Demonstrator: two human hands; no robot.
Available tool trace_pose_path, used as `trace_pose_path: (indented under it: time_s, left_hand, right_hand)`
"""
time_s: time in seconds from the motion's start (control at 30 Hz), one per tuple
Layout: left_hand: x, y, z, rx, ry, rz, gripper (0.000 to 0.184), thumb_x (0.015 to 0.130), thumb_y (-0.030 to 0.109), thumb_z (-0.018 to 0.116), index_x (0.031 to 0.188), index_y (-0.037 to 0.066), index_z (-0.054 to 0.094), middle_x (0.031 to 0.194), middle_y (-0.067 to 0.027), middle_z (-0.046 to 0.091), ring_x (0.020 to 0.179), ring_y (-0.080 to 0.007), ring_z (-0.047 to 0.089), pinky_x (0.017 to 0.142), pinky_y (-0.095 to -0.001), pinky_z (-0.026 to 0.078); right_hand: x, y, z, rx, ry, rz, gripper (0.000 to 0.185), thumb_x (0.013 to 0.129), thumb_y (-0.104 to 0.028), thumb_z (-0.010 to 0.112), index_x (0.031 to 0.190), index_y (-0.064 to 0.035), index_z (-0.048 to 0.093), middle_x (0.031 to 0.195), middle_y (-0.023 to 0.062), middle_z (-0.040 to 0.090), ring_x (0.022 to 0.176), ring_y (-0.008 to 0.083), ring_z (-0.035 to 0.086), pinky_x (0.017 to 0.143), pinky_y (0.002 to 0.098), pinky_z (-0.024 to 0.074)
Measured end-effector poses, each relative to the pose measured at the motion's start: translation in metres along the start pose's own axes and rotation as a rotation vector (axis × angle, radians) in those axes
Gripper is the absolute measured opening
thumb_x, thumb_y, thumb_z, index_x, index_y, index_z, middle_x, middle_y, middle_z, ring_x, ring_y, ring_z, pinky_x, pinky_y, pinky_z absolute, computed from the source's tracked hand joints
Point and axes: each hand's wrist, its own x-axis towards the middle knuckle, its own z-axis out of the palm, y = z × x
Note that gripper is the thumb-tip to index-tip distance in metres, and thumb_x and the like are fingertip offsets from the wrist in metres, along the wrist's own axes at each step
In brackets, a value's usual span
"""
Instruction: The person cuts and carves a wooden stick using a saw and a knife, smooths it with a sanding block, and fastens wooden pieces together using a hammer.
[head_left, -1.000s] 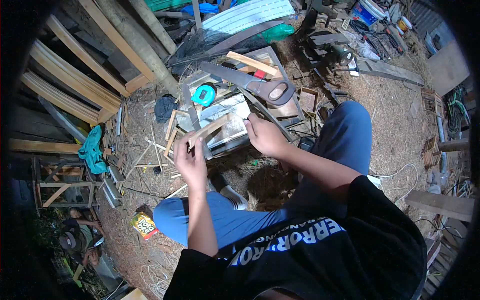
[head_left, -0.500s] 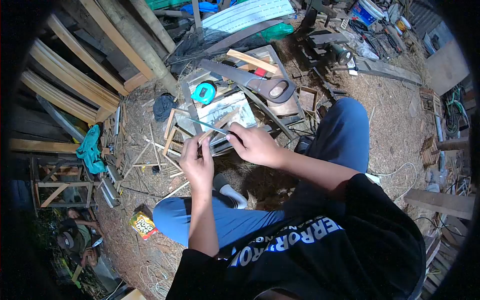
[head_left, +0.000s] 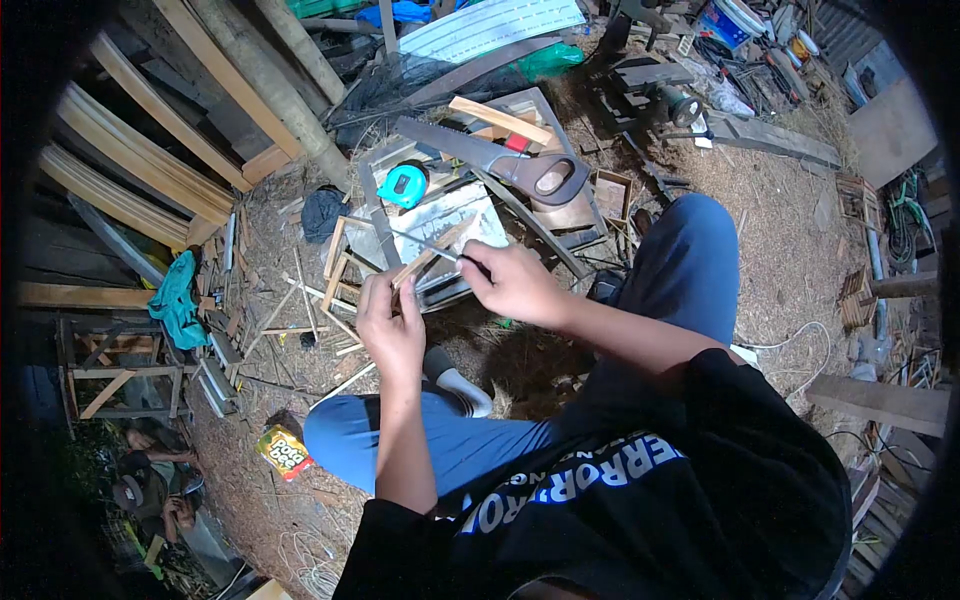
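Pinching a wood strip [head_left: 455, 233], the left fingers [head_left: 411, 305] are near the right fingers [head_left: 475, 280], clenched on a slim tool [head_left: 425, 244]; beyond both, tape measure [head_left: 403, 185] and handsaw [head_left: 505, 166] clutter the bench [head_left: 559, 124].

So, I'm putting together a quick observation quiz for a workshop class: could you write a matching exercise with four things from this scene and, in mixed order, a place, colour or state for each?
Column one
1. Tape measure
2. Right hand
3. Snack packet
4. Left hand

Column two
A. On the ground, beside the left knee
B. Holding a wooden strip
C. Turquoise, near the handsaw
D. Gripping a slim, straight tool

Right pairs: 1-C, 2-D, 3-A, 4-B
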Motion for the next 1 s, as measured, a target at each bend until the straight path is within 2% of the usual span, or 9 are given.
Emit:
trace_pose_path:
  time_s: [0.03, 0.13, 0.27, 0.43, 0.53, 0.67, 0.8, 0.87, 1.0]
  left_hand:
    - [0.001, 0.0, 0.0, 0.004, 0.007, 0.025, 0.008, 0.098, 0.004, 0.071, 0.102, -0.002, 0.07, 0.093, -0.0188, 0.068, 0.086, -0.04, 0.068, 0.078, -0.0457, 0.053]
    - [-0.001, -0.003, 0.001, 0.011, 0.019, 0.043, 0.007, 0.098, 0.004, 0.07, 0.102, -0.002, 0.07, 0.093, -0.0185, 0.067, 0.087, -0.0407, 0.066, 0.079, -0.0472, 0.052]
    - [0.002, 0.0, 0.0, 0.082, 0.014, 0.072, 0.008, 0.098, 0.006, 0.071, 0.101, -0.001, 0.07, 0.093, -0.018, 0.067, 0.09, -0.0409, 0.065, 0.082, -0.0485, 0.05]
    - [0.001, 0.001, 0.0, 0.085, 0.001, 0.062, 0.009, 0.097, 0.008, 0.072, 0.099, -0.001, 0.069, 0.094, -0.0174, 0.067, 0.09, -0.0405, 0.063, 0.083, -0.0485, 0.049]
    - [0.003, 0.001, 0.002, 0.11, 0.001, 0.07, 0.01, 0.097, 0.009, 0.072, 0.099, 0.0, 0.068, 0.094, -0.0174, 0.066, 0.091, -0.0408, 0.063, 0.084, -0.0489, 0.048]
    - [0.0, -0.001, 0.0, 0.08, -0.002, 0.078, 0.011, 0.098, 0.009, 0.071, 0.098, 0.0, 0.067, 0.093, -0.0179, 0.065, 0.091, -0.0416, 0.062, 0.084, -0.0498, 0.047]
    - [0.002, 0.003, -0.001, 0.157, -0.003, 0.09, 0.012, 0.098, 0.01, 0.071, 0.098, -0.001, 0.066, 0.092, -0.0184, 0.064, 0.09, -0.0419, 0.061, 0.084, -0.05, 0.047]
    - [0.0, 0.002, -0.001, 0.142, -0.013, 0.063, 0.012, 0.098, 0.01, 0.072, 0.098, -0.001, 0.066, 0.091, -0.0185, 0.063, 0.09, -0.0421, 0.061, 0.084, -0.0498, 0.046]
    - [-0.001, -0.001, 0.0, 0.103, -0.007, 0.053, 0.01, 0.098, 0.009, 0.071, 0.098, -0.001, 0.067, 0.093, -0.018, 0.064, 0.09, -0.042, 0.061, 0.083, -0.0491, 0.047]
  right_hand:
    - [-0.002, -0.002, 0.002, 0.023, 0.031, -0.037, 0.015, 0.102, -0.02, 0.065, 0.096, -0.0058, 0.066, 0.066, 0.0213, 0.062, 0.06, 0.0423, 0.066, 0.056, 0.0513, 0.0494]
    - [0.0, 0.008, 0.0, 0.0, -0.022, 0.124, 0.015, 0.102, -0.02, 0.065, 0.097, -0.0064, 0.066, 0.065, 0.0205, 0.062, 0.059, 0.0428, 0.065, 0.056, 0.0518, 0.049]
    - [-0.001, -0.006, -0.002, -0.011, 0.037, -0.033, 0.017, 0.102, -0.023, 0.065, 0.097, -0.0063, 0.066, 0.064, 0.0204, 0.062, 0.058, 0.0431, 0.065, 0.056, 0.0513, 0.05]
    - [0.006, 0.013, -0.005, -0.033, -0.019, 0.169, 0.02, 0.103, -0.024, 0.065, 0.097, -0.0054, 0.065, 0.068, 0.0235, 0.064, 0.065, 0.0454, 0.067, 0.058, 0.0527, 0.0508]
    - [-0.001, -0.004, -0.001, 0.011, -0.027, 0.032, 0.022, 0.103, -0.025, 0.065, 0.094, -0.0045, 0.065, 0.068, 0.0236, 0.063, 0.064, 0.0456, 0.066, 0.057, 0.0525, 0.0502]
    - [0.004, 0.023, 0.003, -0.012, 0.007, 0.157, 0.021, 0.104, -0.025, 0.064, 0.095, -0.006, 0.064, 0.067, 0.0237, 0.062, 0.064, 0.0459, 0.066, 0.057, 0.0541, 0.0496]
    - [-0.001, 0.0, -0.002, -0.024, -0.033, 0.055, 0.021, 0.103, -0.026, 0.065, 0.096, -0.0055, 0.065, 0.067, 0.0232, 0.063, 0.064, 0.0465, 0.066, 0.059, 0.0555, 0.0497]
    - [-0.002, 0.024, 0.007, 0.034, 0.028, 0.103, 0.021, 0.103, -0.024, 0.064, 0.098, -0.0041, 0.066, 0.076, 0.0247, 0.066, 0.071, 0.046, 0.068, 0.063, 0.054, 0.0514]
    - [0.006, 0.019, -0.007, -0.01, -0.078, 0.161, 0.021, 0.104, -0.022, 0.062, 0.098, -0.0027, 0.066, 0.079, 0.0267, 0.066, 0.072, 0.0469, 0.068, 0.063, 0.0532, 0.0509]
